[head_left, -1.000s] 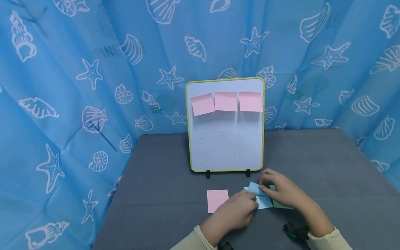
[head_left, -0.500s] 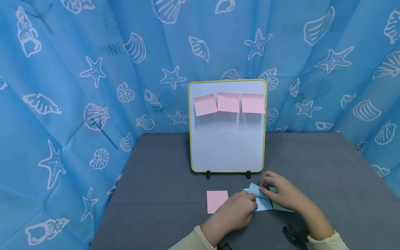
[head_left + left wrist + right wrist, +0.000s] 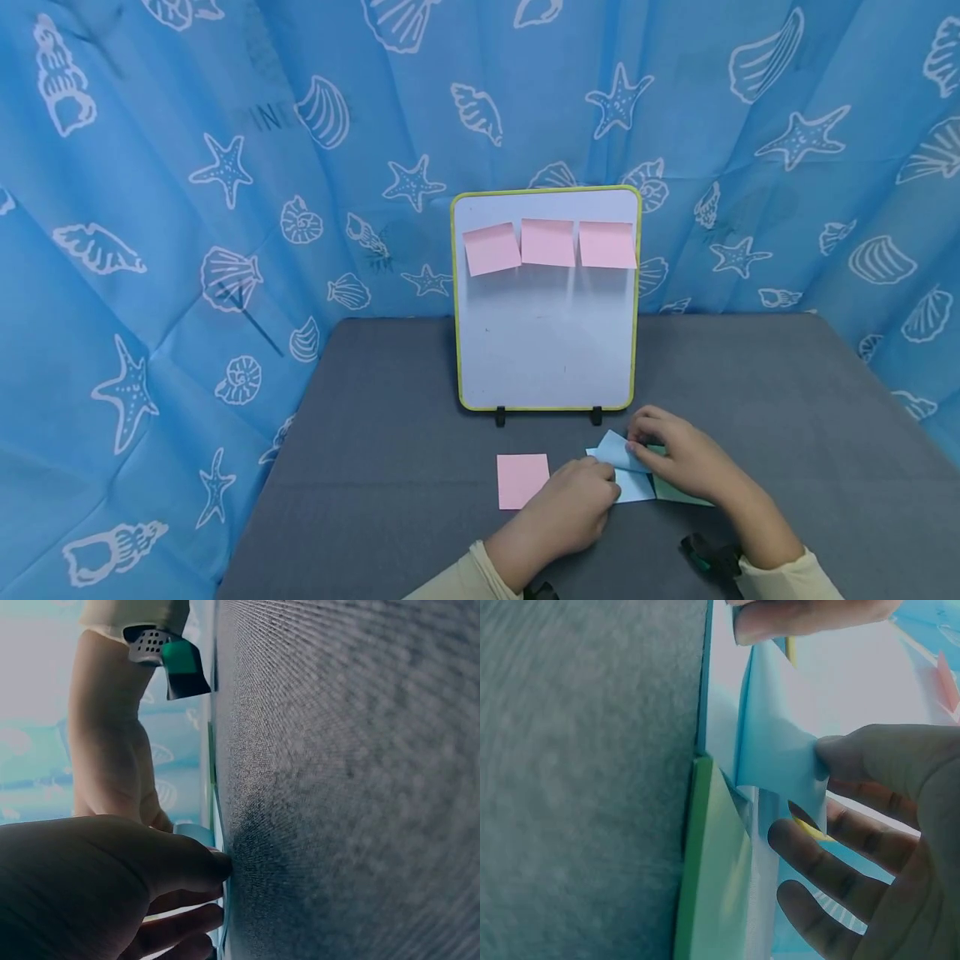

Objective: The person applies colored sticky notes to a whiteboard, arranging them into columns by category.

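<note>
A blue sticky note pad (image 3: 636,487) lies on the grey table in front of the whiteboard. My left hand (image 3: 572,504) holds the pad by its left side, its thumb (image 3: 202,866) at the near edge in the left wrist view. Between thumb and forefinger, my right hand (image 3: 684,458) pinches the top blue sheet (image 3: 776,724). That sheet is bent up and curls away from the pad, its far side still against it. Beside the blue pad is a green sticky note pad (image 3: 714,862), partly behind my right hand in the head view.
A pink sticky note pad (image 3: 521,481) lies left of my left hand. The yellow-edged whiteboard (image 3: 547,350) stands upright on black feet, with three pink sticky notes (image 3: 547,242) in a row near its top. A blue shell-patterned curtain (image 3: 285,150) hangs behind the table.
The blue sheet's lifted corner is slightly higher, and my right hand has shifted a little right with it. My left hand stays on the pad. The head view has shifted slightly.
</note>
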Demonstrator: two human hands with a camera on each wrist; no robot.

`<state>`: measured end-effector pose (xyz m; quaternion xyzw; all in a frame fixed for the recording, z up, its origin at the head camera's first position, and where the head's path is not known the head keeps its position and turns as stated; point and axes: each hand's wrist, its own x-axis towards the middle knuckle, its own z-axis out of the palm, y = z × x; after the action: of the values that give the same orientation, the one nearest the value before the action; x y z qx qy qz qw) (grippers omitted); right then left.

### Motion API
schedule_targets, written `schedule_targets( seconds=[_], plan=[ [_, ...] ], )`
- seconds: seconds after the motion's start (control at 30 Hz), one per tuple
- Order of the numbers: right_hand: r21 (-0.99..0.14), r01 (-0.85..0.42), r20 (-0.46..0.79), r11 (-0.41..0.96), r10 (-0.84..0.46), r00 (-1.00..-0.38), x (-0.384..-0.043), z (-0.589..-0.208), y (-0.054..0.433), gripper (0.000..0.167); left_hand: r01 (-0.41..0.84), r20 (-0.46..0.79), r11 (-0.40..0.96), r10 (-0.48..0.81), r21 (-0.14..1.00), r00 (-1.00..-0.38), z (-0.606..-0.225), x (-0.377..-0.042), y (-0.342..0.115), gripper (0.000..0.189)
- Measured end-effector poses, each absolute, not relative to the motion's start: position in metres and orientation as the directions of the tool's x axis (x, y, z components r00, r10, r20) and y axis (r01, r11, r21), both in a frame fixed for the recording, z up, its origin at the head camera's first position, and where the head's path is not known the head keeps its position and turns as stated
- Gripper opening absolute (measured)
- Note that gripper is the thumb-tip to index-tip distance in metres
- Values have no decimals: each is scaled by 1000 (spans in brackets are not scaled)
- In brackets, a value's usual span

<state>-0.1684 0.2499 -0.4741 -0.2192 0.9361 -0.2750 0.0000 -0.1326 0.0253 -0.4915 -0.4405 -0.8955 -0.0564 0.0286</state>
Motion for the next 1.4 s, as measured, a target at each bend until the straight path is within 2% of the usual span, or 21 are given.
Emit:
schedule_targets(
  seconds=[0.2, 0.37, 0.77, 1.2, 1.4],
  plan=[
    [-491, -401, 132, 774, -388, -912, -171, -474, 253, 14, 782, 78, 616, 778, 98, -623, -492, -132, 27, 20],
    [-476, -394, 138, 786, -376, -917, -173, -475, 255, 12, 787, 62, 610, 786, 91, -616, -490, -132, 30, 19],
    [-460, -385, 132, 800, -367, -921, -175, -473, 258, 10, 761, -28, 641, 766, 106, -642, -482, -125, 36, 15],
    [-476, -350, 131, 807, -328, -935, -173, -466, 272, 7, 767, -13, 639, 769, 67, -639, -484, -125, 36, 15],
    [-482, -351, 176, 803, -304, -936, -172, -465, 281, 4, 771, -12, 634, 773, 57, -635, -484, -125, 35, 15]
  ],
)
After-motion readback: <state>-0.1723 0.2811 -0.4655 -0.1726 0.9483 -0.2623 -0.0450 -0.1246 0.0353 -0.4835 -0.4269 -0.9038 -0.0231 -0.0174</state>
